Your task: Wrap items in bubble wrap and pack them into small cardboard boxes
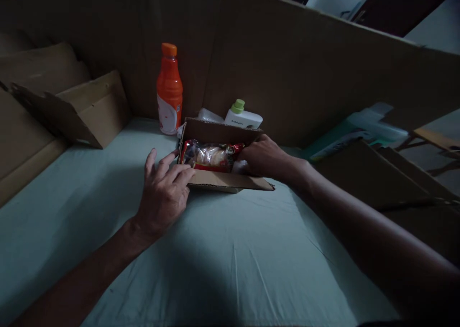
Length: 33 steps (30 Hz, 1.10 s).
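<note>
A small open cardboard box (219,181) lies on a pale green sheet (223,260). Inside it is a red and clear snack packet (210,155). My left hand (163,192) rests with fingers spread against the box's left front corner, holding nothing. My right hand (264,157) reaches into the box's right end, fingers curled on the packet's right edge. An orange bottle (168,89) stands upright behind the box to the left. A white bottle with a green cap (242,116) lies just behind the box.
Tall cardboard sheets (305,68) wall off the back. Folded cardboard boxes (72,106) pile up at the left. More flat cardboard (381,178) and a pale green carton (355,133) lie at the right. A crumpled clear bag (208,115) sits behind the box.
</note>
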Tool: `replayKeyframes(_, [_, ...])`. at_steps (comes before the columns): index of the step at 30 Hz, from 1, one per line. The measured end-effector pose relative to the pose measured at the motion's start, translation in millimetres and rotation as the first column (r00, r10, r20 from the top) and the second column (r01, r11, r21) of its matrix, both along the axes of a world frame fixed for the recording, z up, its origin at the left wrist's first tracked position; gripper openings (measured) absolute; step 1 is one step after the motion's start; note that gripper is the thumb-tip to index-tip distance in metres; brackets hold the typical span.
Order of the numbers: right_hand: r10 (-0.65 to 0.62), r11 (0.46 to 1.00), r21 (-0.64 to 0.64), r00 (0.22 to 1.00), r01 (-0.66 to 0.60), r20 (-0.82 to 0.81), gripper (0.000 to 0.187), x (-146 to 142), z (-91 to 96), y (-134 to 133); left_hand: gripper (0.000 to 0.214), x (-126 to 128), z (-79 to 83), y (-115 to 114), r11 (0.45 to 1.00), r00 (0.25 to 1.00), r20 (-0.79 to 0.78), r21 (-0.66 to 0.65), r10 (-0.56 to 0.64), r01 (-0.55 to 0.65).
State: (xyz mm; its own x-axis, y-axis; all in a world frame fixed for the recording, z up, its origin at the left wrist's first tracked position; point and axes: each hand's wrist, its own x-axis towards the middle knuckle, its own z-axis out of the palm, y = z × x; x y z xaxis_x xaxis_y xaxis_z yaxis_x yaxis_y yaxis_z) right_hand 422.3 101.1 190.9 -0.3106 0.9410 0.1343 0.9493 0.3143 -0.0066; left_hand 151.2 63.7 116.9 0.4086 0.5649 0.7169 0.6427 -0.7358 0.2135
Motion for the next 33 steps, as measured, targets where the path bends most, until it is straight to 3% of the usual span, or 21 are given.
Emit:
replayKeyframes(3, [0.041, 0.991, -0.135, 0.953, 0.0, 0.301, 0.016, -4.0, -4.1, 1.5, 0.036, -0.4, -3.0, 1.6, 1.0, 1.0, 0.012, 0.011, -0.011, 0.011])
replayKeyframes(5, [0.079, 0.988, -0.154, 0.946, -0.031, 0.315, 0.011, 0.3, 5.7, -6.1, 0.036, -0.9, -2.7, 2.5, 1.0, 1.0, 0.021, 0.003, -0.02, 0.02])
replayKeyframes(7, [0.096, 0.994, -0.065, 0.971, -0.083, 0.219, 0.03, 11.7, 20.9, -23.7, 0.039, -2.6, 1.0, 2.4, 0.999, 0.998, 0.055, 0.005, -0.032, 0.032])
replayKeyframes(9, [0.034, 0.989, 0.139, 0.997, -0.043, 0.067, 0.04, 28.4, 33.5, -51.3, 0.05, -6.2, 6.6, 2.3, 0.999, 0.991, 0.129, 0.021, -0.043, 0.04])
replayKeyframes(11, [-0.101, 0.942, 0.305, 0.984, 0.142, -0.147, 0.031, 46.7, 34.5, -82.7, 0.061, -10.6, 9.4, 3.7, 0.999, 0.974, 0.224, -0.006, -0.044, 0.047])
replayKeyframes(13, [-0.24, 0.885, 0.291, 0.89, 0.365, -0.387, 0.028, 61.6, 19.0, -108.3, 0.067, -13.5, 4.6, 8.0, 0.988, 0.949, 0.315, -0.136, -0.029, 0.076])
replayKeyframes(15, [-0.321, 0.873, 0.136, 0.763, 0.468, -0.562, 0.04, 67.6, -11.0, -119.3, 0.073, -12.7, -8.5, 15.4, 0.931, 0.916, 0.4, -0.338, 0.011, 0.137])
replayKeyframes(16, [-0.33, 0.89, 0.047, 0.714, 0.453, -0.617, 0.051, 66.0, -28.7, -118.1, 0.077, -10.6, -16.8, 20.0, 0.883, 0.897, 0.441, -0.436, 0.039, 0.176])
replayKeyframes(19, [-0.271, 0.957, -0.14, 0.617, 0.253, -0.739, 0.071, 45.6, -76.0, -93.8, 0.083, 1.2, -37.5, 35.1, 0.714, 0.829, 0.553, -0.615, 0.086, 0.336])
replayKeyframes(21, [-0.252, 0.966, -0.174, 0.567, 0.189, -0.784, 0.066, 28.0, -92.6, -74.5, 0.079, 12.4, -41.5, 42.8, 0.636, 0.789, 0.609, -0.643, 0.086, 0.427])
replayKeyframes(24, [-0.297, 0.951, -0.177, 0.585, 0.255, -0.755, 0.053, 20.1, -93.6, -73.1, 0.07, 34.2, -34.0, 41.4, 0.612, 0.724, 0.681, -0.621, 0.111, 0.49])
replayKeyframes(27, [-0.355, 0.917, -0.141, 0.603, 0.372, -0.715, 0.042, 39.7, -79.9, -120.4, 0.071, 57.2, -24.5, 13.7, 0.57, 0.681, 0.73, -0.586, 0.063, 0.575])
replayKeyframes(31, [-0.4, 0.856, -0.024, 0.632, 0.517, -0.663, 0.03, 48.9, -73.7, -223.8, 0.072, 61.6, -29.7, -52.0, 0.357, 0.725, 0.688, -0.672, -0.024, 0.649])
replayKeyframes(32, [-0.402, 0.85, -0.013, 0.633, 0.527, -0.662, 0.029, 41.5, -78.3, -245.7, 0.07, 56.6, -34.3, -65.0, 0.332, 0.747, 0.664, -0.697, -0.034, 0.635])
replayKeyframes(33, [-0.397, 0.848, -0.006, 0.627, 0.53, -0.67, 0.028, 31.6, -85.0, -263.3, 0.066, 50.8, -38.9, -74.2, 0.342, 0.758, 0.652, -0.71, -0.011, 0.615])
